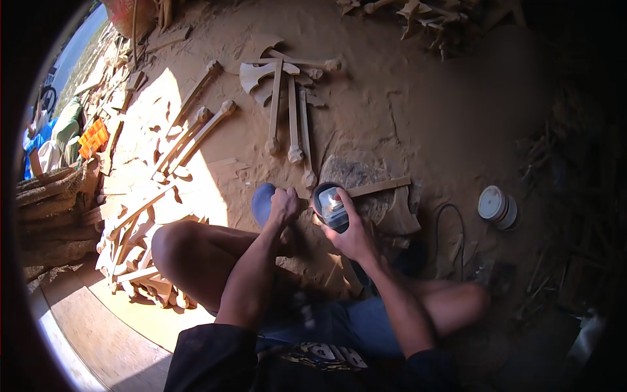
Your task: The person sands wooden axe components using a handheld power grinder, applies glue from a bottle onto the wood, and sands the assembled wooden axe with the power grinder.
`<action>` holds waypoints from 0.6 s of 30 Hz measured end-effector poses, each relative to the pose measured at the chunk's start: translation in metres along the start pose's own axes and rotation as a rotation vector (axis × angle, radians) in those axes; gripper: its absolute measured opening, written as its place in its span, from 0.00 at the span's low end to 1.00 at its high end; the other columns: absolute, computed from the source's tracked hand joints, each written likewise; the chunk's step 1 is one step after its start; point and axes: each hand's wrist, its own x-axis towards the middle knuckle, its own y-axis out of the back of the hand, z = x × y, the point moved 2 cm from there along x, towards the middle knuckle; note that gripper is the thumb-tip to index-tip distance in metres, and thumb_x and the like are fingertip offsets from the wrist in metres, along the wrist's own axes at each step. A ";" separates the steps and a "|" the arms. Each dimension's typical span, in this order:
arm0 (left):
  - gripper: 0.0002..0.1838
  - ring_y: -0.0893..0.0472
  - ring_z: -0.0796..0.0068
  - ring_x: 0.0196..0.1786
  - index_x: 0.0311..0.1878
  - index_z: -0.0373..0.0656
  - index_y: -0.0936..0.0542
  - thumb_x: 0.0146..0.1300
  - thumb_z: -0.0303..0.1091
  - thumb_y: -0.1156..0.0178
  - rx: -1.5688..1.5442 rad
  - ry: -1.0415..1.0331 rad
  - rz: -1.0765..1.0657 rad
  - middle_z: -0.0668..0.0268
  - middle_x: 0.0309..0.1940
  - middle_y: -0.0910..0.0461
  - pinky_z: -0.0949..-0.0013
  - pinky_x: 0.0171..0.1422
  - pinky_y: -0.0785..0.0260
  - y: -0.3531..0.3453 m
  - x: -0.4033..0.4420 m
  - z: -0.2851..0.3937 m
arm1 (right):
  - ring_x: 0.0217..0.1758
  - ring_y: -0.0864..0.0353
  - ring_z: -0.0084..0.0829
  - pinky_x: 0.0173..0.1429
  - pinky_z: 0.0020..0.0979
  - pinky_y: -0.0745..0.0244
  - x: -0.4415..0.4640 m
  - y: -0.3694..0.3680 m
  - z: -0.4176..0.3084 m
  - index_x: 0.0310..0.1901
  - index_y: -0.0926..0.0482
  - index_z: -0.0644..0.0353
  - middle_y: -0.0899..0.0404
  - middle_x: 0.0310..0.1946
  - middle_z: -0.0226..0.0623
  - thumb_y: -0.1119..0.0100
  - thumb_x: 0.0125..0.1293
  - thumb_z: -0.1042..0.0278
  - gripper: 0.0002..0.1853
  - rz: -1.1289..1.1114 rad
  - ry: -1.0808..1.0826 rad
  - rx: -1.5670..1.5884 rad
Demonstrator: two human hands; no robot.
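Observation:
My right hand (353,234) is wrapped round a dark round-rimmed device with a clear plastic part (333,214), whose exact kind I cannot make out. My left hand (285,208) is closed in a fist just left of it; what its fingers hold is hidden. A smooth grey-blue rounded thing (262,204) shows beside that fist. Right of the device, a wooden toy axe (379,187) lies across a flat grey stone slab (356,171), its broad blade piece (400,215) toward me.
Several carved wooden axes (290,98) lie in a group ahead. More wooden pieces are heaped by my left knee (147,261). A white lidded tub (496,207) and a dark cable (450,209) are to the right. An orange object (93,138) stands far left.

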 end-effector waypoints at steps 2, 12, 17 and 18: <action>0.29 0.16 0.34 0.55 0.46 0.20 0.21 0.71 0.46 0.50 0.146 -0.153 0.002 0.25 0.50 0.19 0.45 0.56 0.23 0.004 -0.009 0.007 | 0.48 0.16 0.68 0.52 0.59 0.19 0.002 -0.005 0.003 0.79 0.40 0.42 0.15 0.42 0.65 0.26 0.58 0.58 0.48 -0.012 -0.004 0.005; 0.31 0.15 0.32 0.53 0.44 0.17 0.18 0.67 0.46 0.48 0.021 0.029 0.010 0.26 0.44 0.17 0.47 0.58 0.23 -0.003 0.005 0.005 | 0.49 0.15 0.66 0.55 0.57 0.18 0.001 0.001 -0.016 0.79 0.40 0.44 0.14 0.45 0.62 0.26 0.58 0.57 0.48 -0.068 -0.100 -0.062; 0.30 0.17 0.31 0.56 0.41 0.19 0.17 0.65 0.46 0.48 -0.028 0.030 -0.003 0.26 0.43 0.18 0.46 0.63 0.27 0.003 0.003 0.008 | 0.59 0.17 0.62 0.61 0.52 0.19 0.000 0.001 0.003 0.79 0.39 0.46 0.17 0.57 0.60 0.25 0.58 0.63 0.48 0.041 -0.113 -0.029; 0.29 0.17 0.31 0.55 0.41 0.20 0.16 0.65 0.46 0.48 -0.038 0.038 -0.008 0.26 0.43 0.18 0.46 0.63 0.27 0.007 0.000 0.012 | 0.60 0.17 0.61 0.62 0.51 0.19 0.000 0.005 0.005 0.79 0.39 0.47 0.18 0.59 0.60 0.25 0.58 0.64 0.48 0.057 -0.110 -0.022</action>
